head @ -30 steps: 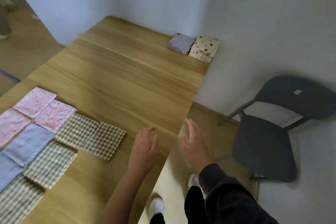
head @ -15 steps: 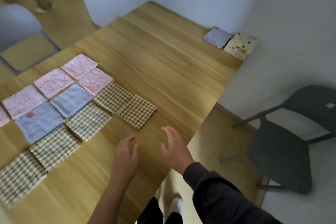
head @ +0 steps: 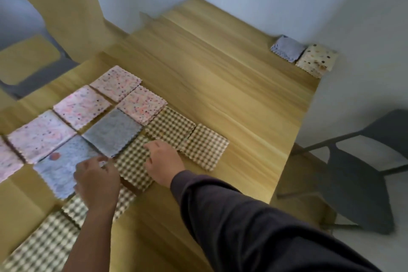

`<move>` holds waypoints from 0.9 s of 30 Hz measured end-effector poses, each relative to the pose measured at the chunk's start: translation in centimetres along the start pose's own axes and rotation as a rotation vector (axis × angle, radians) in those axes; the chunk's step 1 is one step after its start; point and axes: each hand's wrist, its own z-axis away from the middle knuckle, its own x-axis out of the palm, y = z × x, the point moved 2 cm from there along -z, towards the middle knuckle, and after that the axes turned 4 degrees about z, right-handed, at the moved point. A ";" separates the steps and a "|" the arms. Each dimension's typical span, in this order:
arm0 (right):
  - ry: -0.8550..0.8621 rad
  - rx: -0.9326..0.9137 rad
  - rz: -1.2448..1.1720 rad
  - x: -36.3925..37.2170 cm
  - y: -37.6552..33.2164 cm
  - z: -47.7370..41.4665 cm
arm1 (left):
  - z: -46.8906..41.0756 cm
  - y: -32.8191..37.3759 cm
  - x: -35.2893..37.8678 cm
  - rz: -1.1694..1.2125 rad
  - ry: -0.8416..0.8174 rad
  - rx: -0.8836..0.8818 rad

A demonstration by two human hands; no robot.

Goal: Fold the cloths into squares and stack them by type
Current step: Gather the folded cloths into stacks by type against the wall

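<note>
We see the left hand and the right hand low over the wooden table. One brown checked cloth lies flat between them. The right hand is at the right edge of this cloth, with its fingers bent down onto the fabric. The picture is blurred there, so we cannot tell if they pinch the edge or only touch it. The left hand covers the cloth's left corner, and here too we cannot tell if it holds anything. A dark sleeve covers the right arm.

Just beyond the right hand's fingers lies a second checked cloth, and to the right of that hand a third checked cloth. To the left of the left hand, partly under it, lies a light blue cloth with a red spot. Beyond that hand's fingertips lies a grey-blue cloth, and further away are the pink speckled cloths. Far beyond the right hand, at the table's corner by the wall, two folded piles touch each other: a grey-blue pile and a cream dotted pile. A grey chair stands to the right of the right arm, off the table.
</note>
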 end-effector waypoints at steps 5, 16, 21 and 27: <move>-0.052 -0.021 0.092 3.3 -3.9 -6.6 | -3.8 -3.3 0.8 -0.026 0.038 -0.086; 0.104 -0.023 0.442 5.6 -4.8 -12.9 | -6.6 -6.4 1.3 0.031 0.173 -0.291; 0.160 0.062 0.393 6.1 -5.0 -13.5 | -6.9 -6.8 0.0 0.129 0.158 -0.441; 0.042 0.215 0.388 5.2 -5.5 -14.7 | -7.5 -8.0 0.0 0.265 0.107 -0.546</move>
